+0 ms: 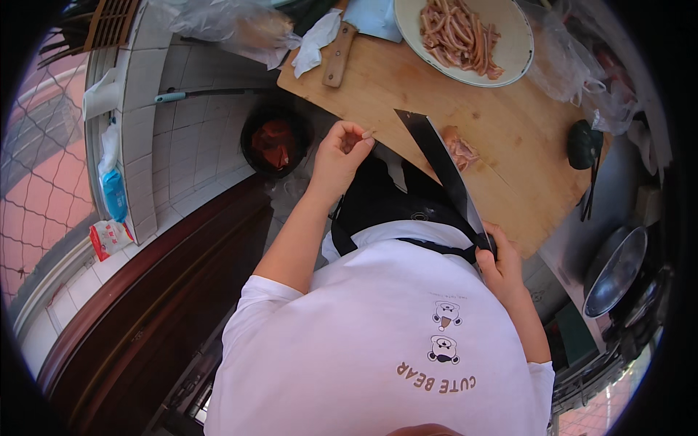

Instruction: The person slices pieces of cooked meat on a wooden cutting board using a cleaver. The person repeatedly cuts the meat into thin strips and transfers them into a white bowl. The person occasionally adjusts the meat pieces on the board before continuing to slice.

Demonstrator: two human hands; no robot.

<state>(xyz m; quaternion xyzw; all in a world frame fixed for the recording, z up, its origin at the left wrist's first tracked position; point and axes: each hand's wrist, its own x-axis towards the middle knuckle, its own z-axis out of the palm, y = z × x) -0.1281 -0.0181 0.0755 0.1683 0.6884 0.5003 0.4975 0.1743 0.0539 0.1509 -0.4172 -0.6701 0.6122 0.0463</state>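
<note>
My left hand point(339, 158) is raised off the near left edge of the wooden cutting board point(523, 125), thumb and fingertips pinching a small pale scrap point(369, 132). The scrap is too small to identify. My right hand point(503, 267) grips the black handle of a large kitchen knife point(444, 163). Its broad dark blade slants up and away, above the board's near edge. Partly behind that blade, a small heap of raw pinkish meat point(462, 151) lies on the board. A white enamel bowl point(515, 38) of cut meat strips point(458, 38) stands at the far side.
Beside the bowl lie a wooden-handled cleaver point(341, 54) and crumpled tissue point(316, 46). Plastic bags point(567, 60) and a dark green squash point(583, 144) sit at the right. A black bin point(248, 144) with red contents stands below left. A metal basin point(616, 272) is far right.
</note>
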